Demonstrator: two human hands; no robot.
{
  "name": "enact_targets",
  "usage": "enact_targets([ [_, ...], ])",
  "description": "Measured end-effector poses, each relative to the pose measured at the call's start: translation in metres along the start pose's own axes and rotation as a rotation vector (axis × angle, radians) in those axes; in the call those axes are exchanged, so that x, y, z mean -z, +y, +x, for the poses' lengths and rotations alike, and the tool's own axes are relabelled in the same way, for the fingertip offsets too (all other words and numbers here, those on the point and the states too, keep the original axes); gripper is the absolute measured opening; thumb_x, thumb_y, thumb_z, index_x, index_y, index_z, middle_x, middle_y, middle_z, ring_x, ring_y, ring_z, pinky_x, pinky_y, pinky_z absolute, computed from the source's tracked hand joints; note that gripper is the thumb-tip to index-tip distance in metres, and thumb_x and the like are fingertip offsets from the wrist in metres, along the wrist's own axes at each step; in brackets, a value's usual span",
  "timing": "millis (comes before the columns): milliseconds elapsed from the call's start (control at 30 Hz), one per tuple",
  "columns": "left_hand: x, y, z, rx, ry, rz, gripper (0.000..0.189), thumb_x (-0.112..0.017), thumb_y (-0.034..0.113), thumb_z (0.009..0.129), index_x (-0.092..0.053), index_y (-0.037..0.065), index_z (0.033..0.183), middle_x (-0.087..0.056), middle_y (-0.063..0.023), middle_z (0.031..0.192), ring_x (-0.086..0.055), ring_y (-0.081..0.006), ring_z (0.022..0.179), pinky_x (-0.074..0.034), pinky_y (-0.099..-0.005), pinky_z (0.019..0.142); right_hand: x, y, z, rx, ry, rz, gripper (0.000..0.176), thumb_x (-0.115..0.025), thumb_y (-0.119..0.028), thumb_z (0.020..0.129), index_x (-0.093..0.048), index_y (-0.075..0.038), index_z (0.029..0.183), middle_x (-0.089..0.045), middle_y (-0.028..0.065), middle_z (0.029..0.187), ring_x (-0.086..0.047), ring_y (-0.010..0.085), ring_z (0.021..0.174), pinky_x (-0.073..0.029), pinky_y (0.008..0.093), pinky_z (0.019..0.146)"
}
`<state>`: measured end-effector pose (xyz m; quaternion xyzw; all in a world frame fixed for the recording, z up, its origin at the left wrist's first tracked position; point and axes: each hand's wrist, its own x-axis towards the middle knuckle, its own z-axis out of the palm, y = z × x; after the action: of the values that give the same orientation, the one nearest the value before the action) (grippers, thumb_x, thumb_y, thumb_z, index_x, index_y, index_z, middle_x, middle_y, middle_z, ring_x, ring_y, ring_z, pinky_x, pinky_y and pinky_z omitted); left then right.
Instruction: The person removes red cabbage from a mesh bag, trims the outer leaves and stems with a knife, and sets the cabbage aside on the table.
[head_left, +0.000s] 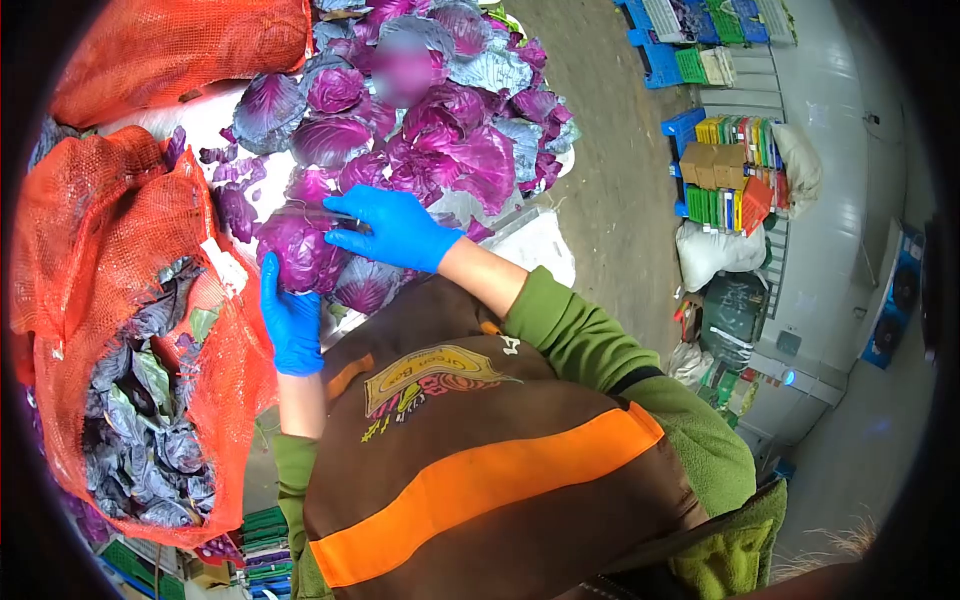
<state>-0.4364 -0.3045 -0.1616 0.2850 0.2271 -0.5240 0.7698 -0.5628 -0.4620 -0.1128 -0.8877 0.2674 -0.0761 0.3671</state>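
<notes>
My left hand [293, 325], in a blue glove, cups a purple cabbage head [300, 252] from its near side. Above the same head, my gloved right hand [395, 228] closes around a knife. Its thin blade [302, 212] points left across the top of the cabbage; the handle is mostly hidden by my fingers. Loose purple leaves [455, 150] are heaped just beyond both hands. Another purple piece [366, 284] lies under my right wrist.
An open red mesh sack [225, 400] of dark outer leaves stands at my left, with another red sack [190, 50] behind it. Leaf scraps lie on the white table [265, 185]. Stacked crates [735, 150] and white bags [722, 250] line the right side, across the floor.
</notes>
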Motion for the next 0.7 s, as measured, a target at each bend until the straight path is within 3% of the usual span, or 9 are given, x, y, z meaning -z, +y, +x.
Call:
enact_targets([
  [233,0.001,0.005,-0.013,0.102,-0.118,-0.081,0.05,-0.052,0.025,0.094,-0.039,0.007,0.139,-0.043,-0.0152,0.14,-0.046,-0.0336,0.126,-0.038,-0.054,0.105,0.001,0.01,-0.007,0.04,0.271,-0.086,0.021,-0.068,-0.023,0.082,-0.065,-0.006,0.094,-0.06,0.0103,0.074,-0.061,0.0272,0.062,-0.048,0.0333,0.056],
  [367,0.02,0.01,-0.01,0.151,-0.298,-0.125,0.055,-0.054,0.036,0.092,-0.042,0.008,0.138,-0.046,-0.0149,0.139,-0.045,-0.0319,0.127,-0.036,-0.052,0.108,0.009,0.033,0.0,-0.257,0.441,0.253,0.019,-0.066,-0.022,0.083,-0.062,-0.004,0.085,-0.06,0.0123,0.071,-0.061,0.0212,0.062,-0.046,0.0336,0.054],
  [400,0.026,0.01,-0.007,-0.05,-0.224,0.252,0.058,-0.051,0.042,0.092,-0.041,0.009,0.139,-0.044,-0.0142,0.141,-0.043,-0.0329,0.129,-0.034,-0.054,0.108,0.015,0.035,0.005,-0.442,0.542,0.284,0.019,-0.066,-0.021,0.084,-0.062,-0.003,0.084,-0.061,0.0119,0.071,-0.06,0.0189,0.062,-0.046,0.0333,0.054],
  [433,0.031,0.012,-0.005,-0.257,-0.142,0.627,0.061,-0.048,0.047,0.092,-0.041,0.01,0.139,-0.043,-0.0134,0.142,-0.042,-0.0338,0.13,-0.032,-0.0561,0.109,0.03,0.04,0.002,-0.459,0.409,-0.041,0.026,-0.066,-0.025,0.086,-0.064,-0.001,0.097,-0.063,0.0089,0.077,-0.06,0.0153,0.067,-0.048,0.0326,0.058],
  [467,0.034,0.017,-0.002,-0.26,-0.15,0.63,0.061,-0.048,0.047,0.092,-0.041,0.01,0.139,-0.043,-0.0134,0.142,-0.042,-0.0338,0.13,-0.032,-0.0561,0.109,0.03,0.036,0.0,-0.455,0.417,-0.041,0.026,-0.066,-0.025,0.086,-0.064,-0.001,0.097,-0.063,0.0089,0.077,-0.06,0.0153,0.067,-0.048,0.0326,0.058],
  [533,0.039,0.026,0.002,0.184,-0.685,-0.253,0.064,-0.051,0.047,0.09,-0.039,0.009,0.141,-0.04,-0.0137,0.144,-0.041,-0.0327,0.131,-0.031,-0.0582,0.108,0.026,0.024,-0.01,-0.396,0.496,0.086,0.051,-0.068,-0.035,0.085,-0.058,0.0,0.12,-0.066,0.0076,0.087,-0.06,0.0139,0.074,-0.05,0.0322,0.063],
  [567,0.031,0.032,-0.007,0.057,-0.114,-0.021,0.069,-0.06,0.04,0.086,-0.037,0.007,0.142,-0.04,-0.0149,0.143,-0.041,-0.0297,0.13,-0.033,-0.0522,0.109,0.036,0.001,-0.012,-0.283,0.359,0.431,0.074,-0.069,-0.046,0.083,-0.045,0.0,0.136,-0.065,0.0077,0.096,-0.06,0.0128,0.082,-0.051,0.0324,0.067],
  [600,0.018,0.036,-0.013,0.065,-0.119,-0.017,0.069,-0.06,0.04,0.086,-0.037,0.007,0.142,-0.04,-0.0149,0.143,-0.041,-0.0297,0.13,-0.033,-0.0522,0.109,0.029,-0.009,-0.016,-0.338,0.256,0.505,0.074,-0.07,-0.047,0.083,-0.046,0.0,0.135,-0.065,0.0068,0.095,-0.06,0.0124,0.082,-0.051,0.031,0.066],
  [700,-0.032,0.045,-0.031,-0.344,-0.442,0.767,0.086,-0.074,0.039,0.074,-0.036,0.003,0.142,-0.04,-0.016,0.143,-0.042,-0.0281,0.129,-0.034,-0.0415,0.109,0.02,-0.055,-0.019,-0.448,0.069,0.722,0.066,-0.07,-0.049,0.082,-0.052,-0.002,0.124,-0.064,0.0068,0.093,-0.06,0.013,0.076,-0.051,0.0295,0.064],
])
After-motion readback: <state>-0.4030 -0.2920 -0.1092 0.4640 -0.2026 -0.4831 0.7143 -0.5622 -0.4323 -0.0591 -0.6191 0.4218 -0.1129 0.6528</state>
